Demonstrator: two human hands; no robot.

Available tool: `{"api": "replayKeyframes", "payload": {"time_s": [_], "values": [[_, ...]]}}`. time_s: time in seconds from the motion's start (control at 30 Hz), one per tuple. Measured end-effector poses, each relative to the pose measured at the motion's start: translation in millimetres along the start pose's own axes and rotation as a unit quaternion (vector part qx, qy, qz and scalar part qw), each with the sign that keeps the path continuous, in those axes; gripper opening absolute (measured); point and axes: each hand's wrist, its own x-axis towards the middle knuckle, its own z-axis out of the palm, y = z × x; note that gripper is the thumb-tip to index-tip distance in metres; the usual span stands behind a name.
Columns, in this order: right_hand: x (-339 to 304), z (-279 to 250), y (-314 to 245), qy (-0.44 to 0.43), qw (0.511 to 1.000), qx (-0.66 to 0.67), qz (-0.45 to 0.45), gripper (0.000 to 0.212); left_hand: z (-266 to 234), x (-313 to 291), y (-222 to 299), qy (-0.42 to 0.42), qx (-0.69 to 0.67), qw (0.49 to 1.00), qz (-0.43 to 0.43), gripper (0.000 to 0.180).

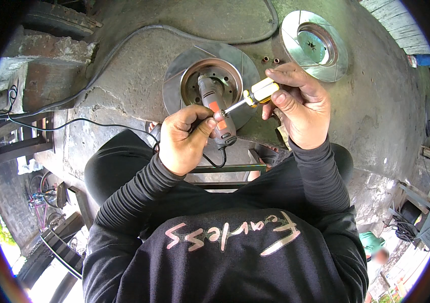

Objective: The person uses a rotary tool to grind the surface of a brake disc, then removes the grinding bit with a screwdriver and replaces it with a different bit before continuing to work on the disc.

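Observation:
A grey corded power tool point(214, 103) with orange patches lies tilted, its far end over a brake disc point(174, 81) with a rust-brown centre. My left hand point(182, 141) is closed, thumb and forefinger pinching at the side of the tool's body. My right hand point(303, 106) is closed on the yellow-and-black handle of a screwdriver point(261, 92). Its metal shaft points down-left, and the tip meets the tool's body right by my left fingertips. Whatever lies exactly under the tip is too small to make out.
A second brake disc point(289, 38) lies at the far right, with two small copper-coloured rings point(276, 60) nearby. A grey hose point(174, 29) curves across the concrete floor point(129, 70). The tool's black cord point(93, 121) runs left. A metal frame point(225, 169) stands between my legs.

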Motion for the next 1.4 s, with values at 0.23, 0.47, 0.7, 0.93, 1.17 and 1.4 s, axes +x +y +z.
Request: {"api": "replayKeyframes", "payload": {"time_s": [0.23,0.47,0.7,0.93,1.17,1.4], "values": [[3,-3,1,-0.014,0.999,-0.038,-0.022,0.023,1,-1,2,-0.009,0.006,1.0,-0.003,0.006],[1,-2,14,0.002,0.997,0.025,-0.072,0.022,2,-1,5,-0.013,0.005,1.0,-0.005,0.006],[-3,15,13,0.079,0.991,0.096,-0.05,0.032,2,-1,8,-0.01,0.005,1.0,-0.012,0.007],[-5,13,20,0.02,0.993,0.096,-0.072,0.031,3,0,9,0.003,0.005,1.0,-0.013,0.008],[-9,8,30,0.057,0.99,0.118,-0.051,0.027,4,0,10,0.001,0.011,1.0,-0.011,0.006],[-7,12,16,0.059,0.991,0.12,-0.031,0.03,4,2,8,0.004,-0.015,1.0,-0.002,0.005]]}}
